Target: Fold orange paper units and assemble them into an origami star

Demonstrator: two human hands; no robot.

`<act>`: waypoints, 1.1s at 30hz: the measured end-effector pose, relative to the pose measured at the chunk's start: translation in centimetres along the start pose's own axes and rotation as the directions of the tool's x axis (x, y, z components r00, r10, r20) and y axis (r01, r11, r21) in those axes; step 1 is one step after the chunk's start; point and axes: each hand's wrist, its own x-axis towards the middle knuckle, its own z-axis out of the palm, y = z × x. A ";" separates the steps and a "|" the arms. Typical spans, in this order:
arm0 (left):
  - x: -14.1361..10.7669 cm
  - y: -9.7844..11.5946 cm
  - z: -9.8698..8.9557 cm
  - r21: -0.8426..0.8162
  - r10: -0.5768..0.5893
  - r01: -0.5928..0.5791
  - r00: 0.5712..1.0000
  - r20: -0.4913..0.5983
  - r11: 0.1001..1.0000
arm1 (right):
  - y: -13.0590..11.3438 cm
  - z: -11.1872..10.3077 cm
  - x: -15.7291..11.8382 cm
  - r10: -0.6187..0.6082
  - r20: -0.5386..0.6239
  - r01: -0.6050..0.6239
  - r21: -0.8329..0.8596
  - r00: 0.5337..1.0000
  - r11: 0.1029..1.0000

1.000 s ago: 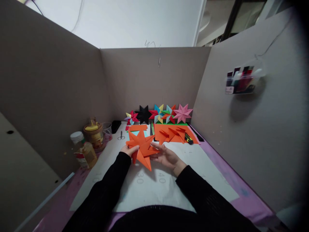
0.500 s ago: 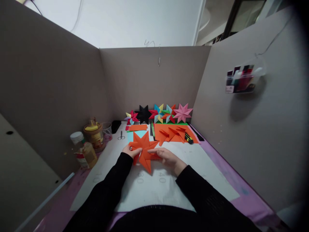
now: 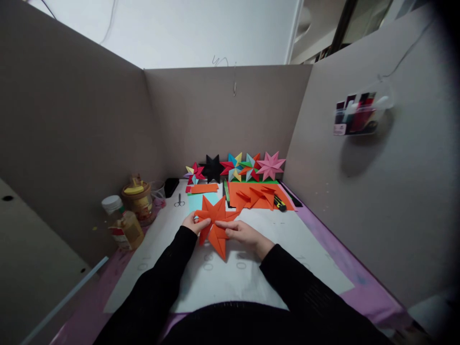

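An orange folded paper star (image 3: pixel 214 211) is held above the white sheet (image 3: pixel 273 282). My left hand (image 3: pixel 194 223) grips its left side, thumb on top near the centre. My right hand (image 3: pixel 246 235) pinches the star's right side, with a finger reaching to the middle and the thumb below it. The fingers under the paper are hidden. Behind the star lie orange sheets (image 3: pixel 235 191) with several folded orange pieces (image 3: pixel 256 195) on them, and a light blue sheet (image 3: pixel 201 200).
Several finished stars (image 3: pixel 271 166) lean on the back panel. A yellow-black cutter (image 3: pixel 280 203) lies at the right and scissors (image 3: pixel 179 201) at the left. A bottle (image 3: pixel 124 225), a brown pot (image 3: pixel 140 201) and a clear cup (image 3: pixel 158 190) stand at the left.
My right hand has closed onto the star's right side, where its fingers were more outstretched before. My left hand keeps its grip. The view has shifted slightly.
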 end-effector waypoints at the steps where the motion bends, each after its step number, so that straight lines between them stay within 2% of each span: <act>1: 0.0 0.1 -0.1 -0.002 -0.007 0.007 1.000 0.000 1.000 | -0.1 0.0 0.0 -0.001 -0.005 0.001 -0.001 1.000 1.000; 10: -0.5 0.7 0.0 0.055 -0.020 0.021 1.000 -0.005 0.998 | -0.4 0.0 -0.1 -0.051 0.015 0.051 0.029 0.999 0.998; 18: -0.4 1.0 0.1 0.034 -0.053 0.053 0.999 -0.006 0.998 | -0.7 0.3 -0.2 -0.039 -0.066 0.052 0.195 0.997 0.979; 22: -0.6 0.9 0.3 0.029 -0.046 0.046 0.999 -0.019 0.998 | -1.1 0.1 -0.2 -0.069 -0.132 0.098 0.230 0.989 0.968; 25: -1.0 0.8 0.7 0.121 -0.097 0.095 0.995 0.010 0.988 | -1.0 0.0 -0.1 -0.088 -0.176 0.131 0.251 0.980 0.959; 28: -1.3 0.8 1.0 0.215 -0.089 0.084 0.996 0.015 0.973 | -0.7 0.1 0.0 -0.084 -0.164 0.129 0.291 0.983 0.948; 33: -1.4 1.3 0.8 0.248 -0.106 0.101 0.994 0.003 0.963 | -0.5 0.2 0.0 -0.066 -0.147 0.109 0.314 0.987 0.943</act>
